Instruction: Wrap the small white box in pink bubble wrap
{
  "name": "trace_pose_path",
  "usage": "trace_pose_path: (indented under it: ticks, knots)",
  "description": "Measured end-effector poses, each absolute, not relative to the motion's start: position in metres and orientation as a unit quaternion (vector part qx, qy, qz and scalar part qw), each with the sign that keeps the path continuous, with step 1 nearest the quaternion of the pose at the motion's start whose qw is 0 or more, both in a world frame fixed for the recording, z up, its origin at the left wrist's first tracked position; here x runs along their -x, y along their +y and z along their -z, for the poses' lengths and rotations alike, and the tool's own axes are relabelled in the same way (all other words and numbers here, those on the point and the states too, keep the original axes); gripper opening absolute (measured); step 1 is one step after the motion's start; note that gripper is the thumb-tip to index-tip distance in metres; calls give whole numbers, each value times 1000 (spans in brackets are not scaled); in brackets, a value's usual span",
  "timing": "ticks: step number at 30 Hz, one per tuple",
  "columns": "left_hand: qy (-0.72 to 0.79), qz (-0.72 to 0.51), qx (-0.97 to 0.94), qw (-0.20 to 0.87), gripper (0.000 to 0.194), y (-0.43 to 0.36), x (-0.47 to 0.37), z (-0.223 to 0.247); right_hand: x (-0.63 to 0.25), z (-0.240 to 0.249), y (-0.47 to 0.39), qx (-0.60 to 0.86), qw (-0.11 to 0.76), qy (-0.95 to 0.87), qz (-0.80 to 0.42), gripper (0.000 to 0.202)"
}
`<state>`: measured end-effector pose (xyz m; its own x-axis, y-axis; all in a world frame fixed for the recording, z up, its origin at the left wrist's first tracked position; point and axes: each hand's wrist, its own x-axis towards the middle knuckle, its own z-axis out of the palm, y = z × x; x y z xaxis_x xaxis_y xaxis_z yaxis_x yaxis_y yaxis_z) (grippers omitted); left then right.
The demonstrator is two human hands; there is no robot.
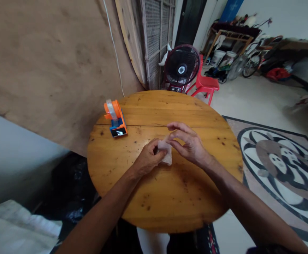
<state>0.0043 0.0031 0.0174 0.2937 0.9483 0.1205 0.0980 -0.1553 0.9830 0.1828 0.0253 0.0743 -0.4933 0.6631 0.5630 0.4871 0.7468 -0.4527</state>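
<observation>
A small whitish, translucent wrapped packet is held above the middle of the round wooden table. My left hand grips its left side, thumb on top and fingers partly hidden behind it. At the packet's upper right corner, my right hand pinches a thin bit of the wrapping between thumb and index finger, the other fingers raised and curved. What lies inside the wrapping cannot be made out.
An orange and blue tape dispenser with a roll of clear tape stands at the table's back left. Beyond the far edge are a fan and a red chair. A brown board leans at the left.
</observation>
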Motion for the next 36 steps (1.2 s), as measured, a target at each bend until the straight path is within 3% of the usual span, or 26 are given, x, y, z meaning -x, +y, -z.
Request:
trace_pose_path:
  ticks: [10, 20, 24, 28, 36]
  knots:
    - [386, -437, -621, 524, 17, 1, -1, -21, -180, -120, -12, 350, 321, -849, -232, 7]
    - [364, -451, -602, 548, 19, -2, 2, -26, -163, -90, -55, 421, 373, -770, -300, 6]
    - [346, -466, -582, 570, 20, -3, 1, -20, -163, -80, -62, 429, 377, -774, -273, 4]
    - [343, -464, -599, 555, 15, -1, 1, -15, -165, -74, -61, 422, 371, -801, -210, 5]
    - [376, -450, -646, 488, 11, 0, 6, -16, -155, -51, -71, 426, 405, -759, -279, 7]
